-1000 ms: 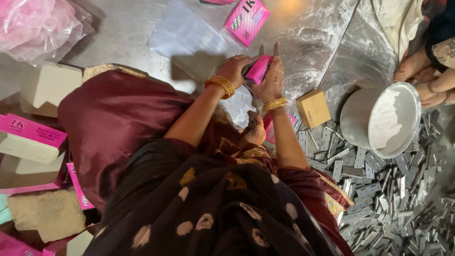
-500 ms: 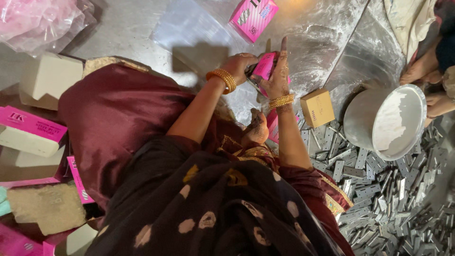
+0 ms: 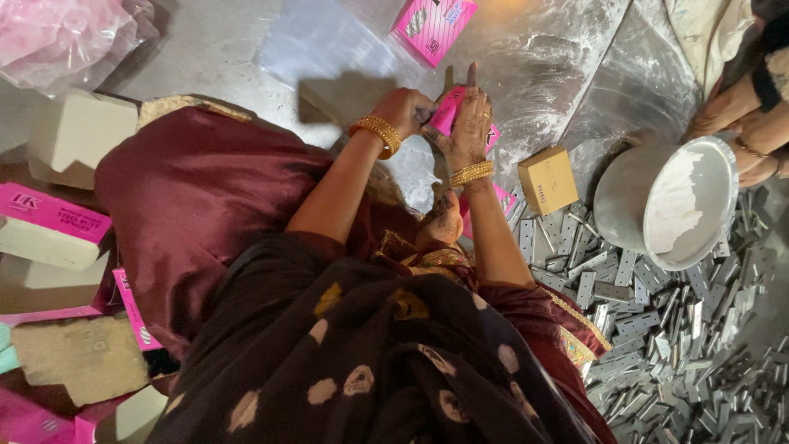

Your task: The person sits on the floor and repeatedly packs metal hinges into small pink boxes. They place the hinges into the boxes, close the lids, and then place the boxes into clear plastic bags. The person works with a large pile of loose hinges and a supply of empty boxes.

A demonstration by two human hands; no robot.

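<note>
Both hands meet on one small pink cardboard box [image 3: 450, 111], held just above the dusty grey floor [image 3: 246, 49]. On its near-left side, the left hand [image 3: 404, 109] is clenched around the box; the right hand [image 3: 470, 131] lies flat against its right face with fingers pointing away, so the box sits between them, long axis running away from the person. Another pink carton [image 3: 433, 25] lies farther ahead, a tan box [image 3: 547, 179] and white powder bowl [image 3: 674, 201] to the right, beside scattered grey metal strips [image 3: 682, 345].
</note>
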